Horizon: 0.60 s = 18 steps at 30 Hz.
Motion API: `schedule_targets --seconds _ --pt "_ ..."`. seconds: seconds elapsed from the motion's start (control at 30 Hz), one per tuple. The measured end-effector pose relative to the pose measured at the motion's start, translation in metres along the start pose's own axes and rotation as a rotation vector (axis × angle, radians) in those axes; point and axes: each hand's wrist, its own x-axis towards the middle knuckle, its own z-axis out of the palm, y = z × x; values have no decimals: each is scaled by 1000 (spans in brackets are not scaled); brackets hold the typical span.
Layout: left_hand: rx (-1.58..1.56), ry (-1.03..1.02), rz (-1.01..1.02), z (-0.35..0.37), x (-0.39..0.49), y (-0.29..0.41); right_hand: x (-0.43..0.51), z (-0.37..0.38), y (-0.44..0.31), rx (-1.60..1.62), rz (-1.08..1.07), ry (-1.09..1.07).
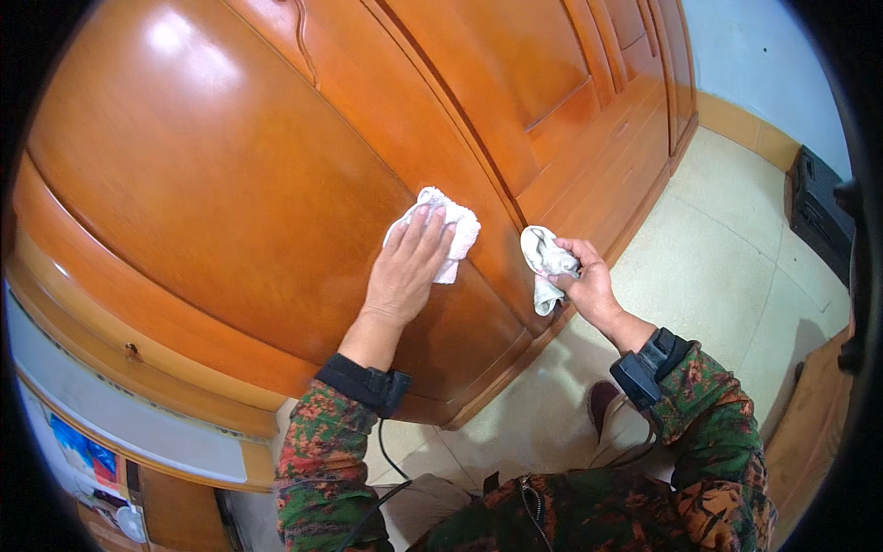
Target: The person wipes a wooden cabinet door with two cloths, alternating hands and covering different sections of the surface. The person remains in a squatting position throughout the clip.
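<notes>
A large wooden wardrobe (pixel 276 172) with an orange-brown finish fills the upper left and middle. My left hand (pixel 408 269) lies flat over a white terry cloth (pixel 463 222), which rests against the wardrobe's side panel. Near the front corner, my right hand (pixel 590 279) grips a crumpled, grey-stained white cloth (pixel 541 252) between thumb and fingers. This second cloth is beside the lower front edge; whether it touches the wood I cannot tell. Both wrists wear black straps with small devices.
Pale floor tiles (pixel 724 228) run along the wardrobe's base. A black case-like object (pixel 821 207) stands by the wall at right, above a wooden piece of furniture (pixel 810 428). A doorway's wooden frame (pixel 159 386) is at lower left. A black cable (pixel 386 448) hangs near my left sleeve.
</notes>
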Motion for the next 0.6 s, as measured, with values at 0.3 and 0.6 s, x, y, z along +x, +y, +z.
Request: schedule_targets --seconds 0.3,0.6 --pt "201 572 -279 -70 67 -85 -10 2 -7 4 -50 125" --pt "133 -27 25 38 9 41 -16 5 -7 132 54 303"
